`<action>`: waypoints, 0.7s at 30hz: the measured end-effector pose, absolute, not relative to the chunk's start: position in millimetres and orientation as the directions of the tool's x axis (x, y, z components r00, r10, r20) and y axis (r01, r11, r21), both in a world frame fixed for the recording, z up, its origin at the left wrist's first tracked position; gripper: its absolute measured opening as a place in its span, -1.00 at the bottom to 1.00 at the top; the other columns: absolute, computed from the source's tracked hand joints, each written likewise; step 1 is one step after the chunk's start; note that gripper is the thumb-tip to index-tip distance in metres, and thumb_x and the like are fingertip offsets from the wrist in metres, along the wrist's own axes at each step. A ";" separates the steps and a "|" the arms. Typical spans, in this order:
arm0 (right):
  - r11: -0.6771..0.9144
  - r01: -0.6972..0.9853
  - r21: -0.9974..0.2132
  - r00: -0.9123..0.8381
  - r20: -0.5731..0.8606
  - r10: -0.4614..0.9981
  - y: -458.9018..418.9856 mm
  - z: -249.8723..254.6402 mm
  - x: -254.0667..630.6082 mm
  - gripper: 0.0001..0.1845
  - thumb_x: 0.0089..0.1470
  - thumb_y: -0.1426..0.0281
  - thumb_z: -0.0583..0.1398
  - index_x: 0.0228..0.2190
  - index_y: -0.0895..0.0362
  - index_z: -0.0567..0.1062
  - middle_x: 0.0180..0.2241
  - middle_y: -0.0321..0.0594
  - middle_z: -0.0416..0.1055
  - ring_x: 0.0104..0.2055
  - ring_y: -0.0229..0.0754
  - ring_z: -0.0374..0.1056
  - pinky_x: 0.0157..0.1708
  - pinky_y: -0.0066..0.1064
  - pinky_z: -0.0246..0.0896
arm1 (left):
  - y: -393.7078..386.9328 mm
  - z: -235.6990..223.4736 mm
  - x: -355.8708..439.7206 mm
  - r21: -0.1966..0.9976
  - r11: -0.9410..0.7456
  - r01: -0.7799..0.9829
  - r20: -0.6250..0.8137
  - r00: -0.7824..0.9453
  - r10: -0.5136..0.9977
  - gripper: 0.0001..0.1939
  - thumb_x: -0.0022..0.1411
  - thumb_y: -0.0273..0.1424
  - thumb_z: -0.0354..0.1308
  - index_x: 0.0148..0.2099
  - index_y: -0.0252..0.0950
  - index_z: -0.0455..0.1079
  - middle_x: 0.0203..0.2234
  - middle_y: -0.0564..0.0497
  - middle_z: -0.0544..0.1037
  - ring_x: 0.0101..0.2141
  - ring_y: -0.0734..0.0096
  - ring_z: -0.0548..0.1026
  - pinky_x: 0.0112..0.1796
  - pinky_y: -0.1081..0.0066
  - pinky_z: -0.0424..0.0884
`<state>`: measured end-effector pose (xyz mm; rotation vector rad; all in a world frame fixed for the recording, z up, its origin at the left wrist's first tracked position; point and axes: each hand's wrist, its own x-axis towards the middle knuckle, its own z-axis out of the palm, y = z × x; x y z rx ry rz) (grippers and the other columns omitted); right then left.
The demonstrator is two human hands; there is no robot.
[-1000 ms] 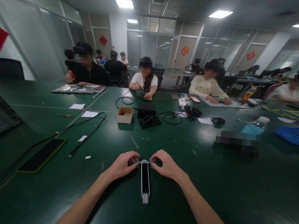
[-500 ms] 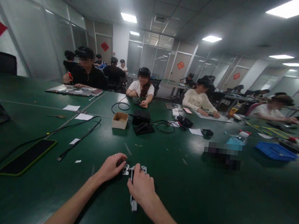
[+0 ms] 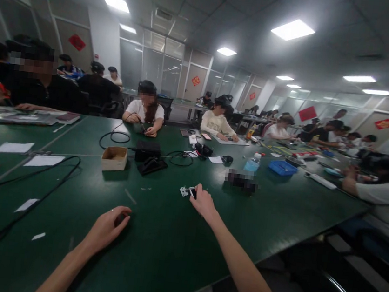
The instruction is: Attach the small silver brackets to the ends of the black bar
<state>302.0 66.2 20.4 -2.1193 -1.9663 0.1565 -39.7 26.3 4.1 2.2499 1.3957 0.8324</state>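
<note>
Out over the table's middle, my right hand (image 3: 205,203) is closed on a silvery metal hinge (image 3: 184,191). A flat plate with holes sticks out to the left of the fingers, and a dark part shows beside the thumb; the hand hides the rest. My left hand (image 3: 110,227) is nearer to me on the left, resting at the green tabletop (image 3: 154,254). Its fingers are loosely curved, with thumb and fingertips apart and nothing between them.
A small cardboard box (image 3: 114,159) and a black box (image 3: 147,151) stand ahead. Farther right are a bottle (image 3: 252,162) and a blue tray (image 3: 282,168). A black cable (image 3: 38,203) lies at left. Co-workers sit across the table and at the right.
My right hand has carried the hinge forward and to the right, away from my left hand. My left hand has come off the hinge. The view has turned right.
</note>
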 end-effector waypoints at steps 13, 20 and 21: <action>-0.188 0.970 -0.152 0.211 0.154 0.965 160.9 5.6 376.4 -0.54 0.19 0.25 0.05 0.07 0.19 0.18 0.05 0.14 0.19 0.06 0.07 0.19 -0.07 -0.20 0.13 | 31.2 -2.0 -41.7 0.535 -0.458 0.710 0.265 0.374 0.889 -0.69 0.19 -0.20 -0.04 -0.17 -0.27 0.40 -0.45 0.00 0.55 -0.48 0.30 0.51 -0.43 0.36 0.44; -0.042 0.996 -0.085 0.053 0.131 0.990 188.9 -13.0 372.2 -0.59 0.17 0.45 0.05 0.06 0.02 0.29 0.12 -0.03 0.09 0.13 0.05 -0.03 0.03 -0.14 0.00 | 31.9 -1.6 -41.5 0.533 -0.463 0.708 0.262 0.381 0.886 -0.71 0.20 -0.22 -0.02 -0.18 -0.25 0.41 -0.45 0.03 0.55 -0.49 0.32 0.50 -0.42 0.39 0.44; -0.038 0.996 -0.080 0.049 0.134 0.990 191.5 -15.5 372.7 -0.59 0.15 0.48 0.05 0.04 0.03 0.31 0.11 -0.03 0.10 0.13 0.04 -0.03 0.02 -0.15 0.00 | 31.7 -1.0 -41.2 0.532 -0.463 0.709 0.264 0.380 0.886 -0.72 0.20 -0.21 -0.02 -0.18 -0.25 0.41 -0.46 0.03 0.55 -0.49 0.33 0.50 -0.43 0.39 0.44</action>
